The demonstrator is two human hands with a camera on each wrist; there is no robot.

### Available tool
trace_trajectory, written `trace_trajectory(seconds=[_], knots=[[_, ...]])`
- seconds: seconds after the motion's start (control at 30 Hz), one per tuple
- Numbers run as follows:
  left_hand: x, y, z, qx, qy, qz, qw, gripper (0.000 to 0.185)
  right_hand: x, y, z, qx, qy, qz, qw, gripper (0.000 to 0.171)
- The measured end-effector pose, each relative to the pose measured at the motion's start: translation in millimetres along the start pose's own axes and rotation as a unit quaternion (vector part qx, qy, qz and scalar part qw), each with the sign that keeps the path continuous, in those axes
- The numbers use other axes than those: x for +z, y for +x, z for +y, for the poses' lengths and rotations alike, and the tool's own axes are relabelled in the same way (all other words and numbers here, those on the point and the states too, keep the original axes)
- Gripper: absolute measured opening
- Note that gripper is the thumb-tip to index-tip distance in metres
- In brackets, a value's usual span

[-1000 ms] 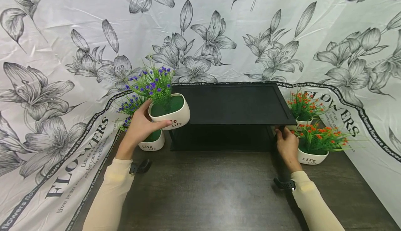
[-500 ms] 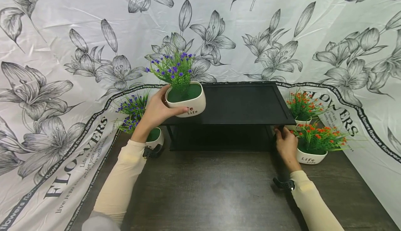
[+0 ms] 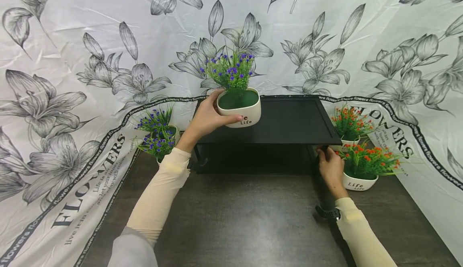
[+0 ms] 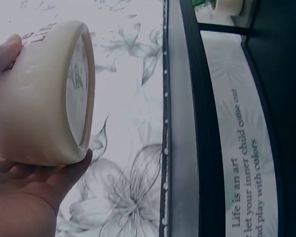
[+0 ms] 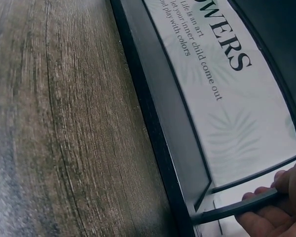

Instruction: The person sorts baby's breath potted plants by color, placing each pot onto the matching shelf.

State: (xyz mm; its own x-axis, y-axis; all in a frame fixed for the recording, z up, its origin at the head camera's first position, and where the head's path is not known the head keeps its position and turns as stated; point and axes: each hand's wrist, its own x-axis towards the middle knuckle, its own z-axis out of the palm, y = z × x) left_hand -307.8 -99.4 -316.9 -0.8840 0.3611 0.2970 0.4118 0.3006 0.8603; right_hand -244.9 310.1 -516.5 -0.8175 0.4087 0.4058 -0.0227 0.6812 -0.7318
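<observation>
My left hand (image 3: 207,119) grips a white pot of purple flowers (image 3: 239,106), holding it just above the left part of the black shelf's top (image 3: 285,122). In the left wrist view the pot (image 4: 44,98) lies between my thumb and fingers, its base facing the shelf edge (image 4: 185,148). My right hand (image 3: 330,166) holds the shelf's front right leg; in the right wrist view my fingers (image 5: 271,217) curl round a black bar of the frame (image 5: 163,138).
Two purple-flower pots (image 3: 157,138) stand on the dark wooden table (image 3: 246,218) left of the shelf. Two orange-flower pots (image 3: 361,166) stand right of it, close to my right hand. A flower-print cloth (image 3: 72,78) covers the back and sides.
My left hand has carried the purple-flower pot up and to the right, from beside the shelf to over its top. My right hand has stayed on the shelf leg.
</observation>
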Motion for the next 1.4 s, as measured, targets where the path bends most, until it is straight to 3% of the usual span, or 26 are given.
trace_trajectory(seconds=[0.5,0.7,1.4], knots=[[59.9,43.0,12.7,0.021,0.047,-0.030,0.9982,0.105,0,0,1,-0.005,-0.007,0.001,1.000,0.018],[79.4,57.2,16.1,0.028,0.031,-0.040,0.9983,0.106,0,0,1,-0.006,-0.007,-0.003,1.000,0.020],[128.5,88.0,19.3,0.009,0.028,-0.048,0.9984,0.102,0,-1,5,-0.009,-0.017,-0.003,1.000,0.021]])
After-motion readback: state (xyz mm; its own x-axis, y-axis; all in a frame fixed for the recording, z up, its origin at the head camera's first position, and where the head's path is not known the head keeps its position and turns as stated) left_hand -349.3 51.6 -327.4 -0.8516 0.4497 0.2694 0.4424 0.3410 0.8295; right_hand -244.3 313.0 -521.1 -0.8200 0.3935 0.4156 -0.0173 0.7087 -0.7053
